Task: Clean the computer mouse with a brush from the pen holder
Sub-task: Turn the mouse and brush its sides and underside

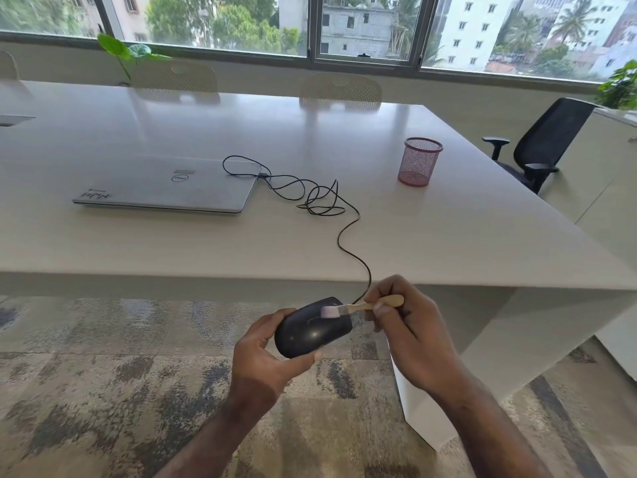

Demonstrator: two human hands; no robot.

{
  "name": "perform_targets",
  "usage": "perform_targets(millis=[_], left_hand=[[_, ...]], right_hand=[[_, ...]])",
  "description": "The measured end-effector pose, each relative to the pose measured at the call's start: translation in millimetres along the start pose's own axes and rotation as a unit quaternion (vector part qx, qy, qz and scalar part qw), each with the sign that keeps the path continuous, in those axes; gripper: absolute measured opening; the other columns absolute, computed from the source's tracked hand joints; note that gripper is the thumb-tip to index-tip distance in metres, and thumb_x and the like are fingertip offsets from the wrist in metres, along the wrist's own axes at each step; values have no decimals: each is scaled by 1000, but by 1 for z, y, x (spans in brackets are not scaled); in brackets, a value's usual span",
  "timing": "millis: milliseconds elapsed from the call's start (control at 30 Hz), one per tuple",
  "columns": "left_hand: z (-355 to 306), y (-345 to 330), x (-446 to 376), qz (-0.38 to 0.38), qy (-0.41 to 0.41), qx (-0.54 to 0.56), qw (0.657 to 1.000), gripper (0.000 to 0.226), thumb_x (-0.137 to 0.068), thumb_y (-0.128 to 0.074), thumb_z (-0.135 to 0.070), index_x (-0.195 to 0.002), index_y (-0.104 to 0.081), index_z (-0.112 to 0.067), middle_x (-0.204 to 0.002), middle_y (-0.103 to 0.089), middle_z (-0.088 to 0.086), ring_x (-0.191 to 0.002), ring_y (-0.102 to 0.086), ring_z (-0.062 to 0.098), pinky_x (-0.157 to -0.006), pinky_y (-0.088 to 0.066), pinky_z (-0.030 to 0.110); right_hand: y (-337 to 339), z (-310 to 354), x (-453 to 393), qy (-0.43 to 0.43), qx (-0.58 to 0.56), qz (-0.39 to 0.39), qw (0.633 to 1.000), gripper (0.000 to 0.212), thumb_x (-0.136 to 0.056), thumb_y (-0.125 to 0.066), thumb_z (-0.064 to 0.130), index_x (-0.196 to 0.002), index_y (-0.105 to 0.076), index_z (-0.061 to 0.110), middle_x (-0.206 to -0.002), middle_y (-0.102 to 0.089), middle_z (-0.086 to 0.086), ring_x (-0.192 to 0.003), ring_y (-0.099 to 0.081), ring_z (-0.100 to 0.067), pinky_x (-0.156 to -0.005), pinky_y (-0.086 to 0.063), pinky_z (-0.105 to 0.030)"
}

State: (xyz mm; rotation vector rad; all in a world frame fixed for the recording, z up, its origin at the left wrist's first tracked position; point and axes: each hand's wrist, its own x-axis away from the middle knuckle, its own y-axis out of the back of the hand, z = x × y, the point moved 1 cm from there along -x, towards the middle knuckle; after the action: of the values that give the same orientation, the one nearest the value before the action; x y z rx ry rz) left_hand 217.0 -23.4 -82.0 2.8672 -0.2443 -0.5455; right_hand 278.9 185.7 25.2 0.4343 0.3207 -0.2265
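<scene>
My left hand [267,353] grips a black computer mouse [312,329] in the air, below the table's front edge. My right hand [410,326] pinches a small brush [358,307] by its pale wooden handle. The brush's white bristles lie on the top of the mouse near its front. The mouse's black cable [344,232] runs up over the table edge and coils toward the laptop. A pink mesh pen holder [418,162] stands upright on the table, far right, with nothing showing above its rim.
A closed silver laptop [165,184] lies on the white table [448,236] at left. A black office chair [541,146] stands beyond the table's right side. Pale chairs and leafy plants line the window side. Patterned carpet lies below my hands.
</scene>
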Motion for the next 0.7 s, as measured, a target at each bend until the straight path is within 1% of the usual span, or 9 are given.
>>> perform_targets(millis=[67, 133, 200, 300, 433, 533, 600, 667, 700], left_hand=[[1, 0, 0, 1, 1, 2, 1000, 61, -57, -91, -47, -115, -72, -52, -113, -72, -20, -110, -67, 4, -88, -51, 11], [2, 0, 0, -1, 1, 5, 1000, 60, -57, -91, -48, -114, -72, -55, -113, -73, -20, -110, -67, 4, -89, -52, 12], [2, -1, 0, -3, -1, 5, 1000, 60, -57, -91, -48, -113, -71, -56, -113, -73, -21, -110, -67, 3, -89, -51, 11], [4, -2, -1, 1, 0, 2, 1000, 60, -58, -92, -47, -114, -71, -56, -113, -73, -22, -110, -67, 3, -89, -51, 10], [8, -2, -2, -3, 2, 3, 1000, 62, -58, -93, -47, -116, -72, -52, -113, -73, -21, -109, -67, 1, -88, -52, 11], [12, -3, -1, -11, 13, 14, 1000, 62, -57, -94, -45, -114, -73, -51, -114, -74, -19, -111, -67, 3, -91, -55, 19], [13, -3, 0, -12, 18, 19, 1000, 62, -57, -94, -44, -115, -74, -50, -114, -74, -18, -112, -67, 5, -92, -54, 25], [12, -3, 1, -10, 17, 17, 1000, 62, -58, -94, -45, -116, -74, -49, -114, -74, -18, -111, -67, 4, -92, -53, 26], [11, -3, 1, -8, 16, 17, 1000, 62, -58, -94, -45, -116, -74, -48, -114, -74, -18, -111, -67, 5, -92, -53, 27]], right_hand=[[4, 0, -1, 17, 30, -21, 999, 18, -85, -44, 35, -85, -59, 25, -70, -61, -18, -63, -53, -40, -59, -47, -57], [7, 0, -3, 24, 38, -50, 998, 17, -84, -43, 34, -83, -59, 27, -68, -61, -15, -61, -53, -39, -56, -45, -54], [7, 1, -3, 29, 14, -69, 997, 16, -85, -46, 31, -84, -60, 26, -68, -62, -12, -61, -54, -39, -56, -45, -53], [2, 1, -1, 30, -21, -50, 998, 15, -87, -48, 28, -87, -62, 23, -73, -64, -9, -64, -58, -30, -60, -49, -54], [-3, -2, 2, 34, 39, -16, 999, 14, -87, -46, 32, -85, -59, 30, -65, -60, -10, -59, -54, -33, -55, -45, -50], [1, -5, -1, 33, 67, -29, 997, 14, -87, -44, 33, -85, -58, 31, -66, -62, -10, -59, -56, -31, -55, -47, -50], [1, -4, -2, 38, 45, -44, 997, 13, -87, -45, 32, -84, -58, 32, -65, -61, -12, -58, -55, -37, -53, -47, -52], [1, -1, -2, 37, 2, -58, 998, 13, -87, -47, 29, -84, -60, 33, -67, -62, -11, -60, -53, -43, -54, -46, -57], [1, 0, -3, 36, -15, -59, 997, 14, -87, -48, 28, -85, -61, 32, -70, -63, -9, -62, -53, -43, -55, -46, -58]])
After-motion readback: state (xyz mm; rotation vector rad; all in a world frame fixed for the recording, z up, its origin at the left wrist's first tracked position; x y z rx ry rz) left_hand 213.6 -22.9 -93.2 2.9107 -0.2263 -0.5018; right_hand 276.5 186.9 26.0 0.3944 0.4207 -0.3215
